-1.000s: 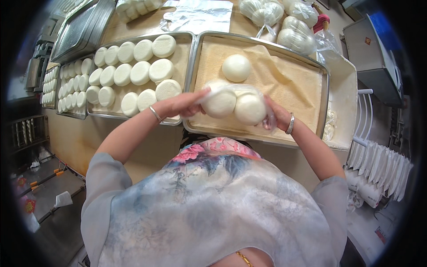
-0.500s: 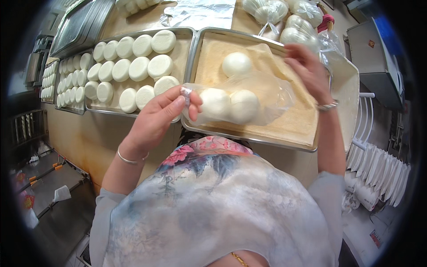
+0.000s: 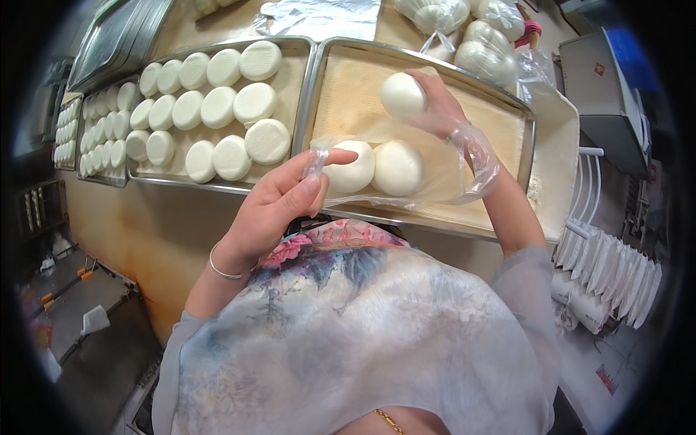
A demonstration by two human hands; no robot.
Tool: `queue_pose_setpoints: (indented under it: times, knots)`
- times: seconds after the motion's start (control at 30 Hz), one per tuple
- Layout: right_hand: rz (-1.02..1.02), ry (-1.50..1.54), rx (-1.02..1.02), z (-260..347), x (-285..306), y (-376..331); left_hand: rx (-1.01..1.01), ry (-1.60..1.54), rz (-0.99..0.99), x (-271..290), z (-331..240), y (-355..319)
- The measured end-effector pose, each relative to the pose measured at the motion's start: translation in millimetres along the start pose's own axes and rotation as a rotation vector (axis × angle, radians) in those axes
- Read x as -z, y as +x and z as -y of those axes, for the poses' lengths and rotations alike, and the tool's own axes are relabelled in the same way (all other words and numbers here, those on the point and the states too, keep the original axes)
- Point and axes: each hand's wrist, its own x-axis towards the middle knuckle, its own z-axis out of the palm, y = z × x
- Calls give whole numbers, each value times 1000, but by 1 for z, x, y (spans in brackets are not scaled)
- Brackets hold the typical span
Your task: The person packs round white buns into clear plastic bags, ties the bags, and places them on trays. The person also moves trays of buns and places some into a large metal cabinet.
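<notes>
My left hand [image 3: 290,192] pinches the gathered end of a clear plastic bag [image 3: 438,170] between thumb and fingers, its index finger stretched out. Two round white steamed buns [image 3: 398,168] show through the bag, side by side above the near part of a metal tray [image 3: 533,134]. Toward the tray's far side, my right hand [image 3: 438,105] has its fingers curled around the right side of a third white bun [image 3: 403,94]. The bag's loose, wide end drapes about my right wrist; some of those fingers are hidden behind the bun.
Left of this tray, another tray [image 3: 312,72] holds rows of flat white rounds [image 3: 217,106], with more filled trays beyond. Bagged buns [image 3: 487,54] sit at the back right. A clear plastic sheet [image 3: 319,18] lies at the back. White packets [image 3: 616,275] hang at the right.
My right hand has come left and down, from above the tray's far right onto the third bun. The bag's wide end now lies around that wrist. My left hand keeps hold of the bag.
</notes>
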Motion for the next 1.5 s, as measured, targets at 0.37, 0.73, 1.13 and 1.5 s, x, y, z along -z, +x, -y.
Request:
queue_pose_setpoints:
  times: [0.37, 0.73, 1.13, 1.5]
  knots:
    - [-69, 292, -349, 43, 47, -65, 9, -68, 53, 3, 1, 3]
    - [-225, 170, -168, 40, 30, -71, 0, -42, 30, 3, 1, -3]
    - [-306, 116, -98, 94, 83, -77, -45, -76, -16, 2, 3, -1]
    - [-8, 47, 86, 133, 2, -87, -73, -113, -61, -1, 3, 8]
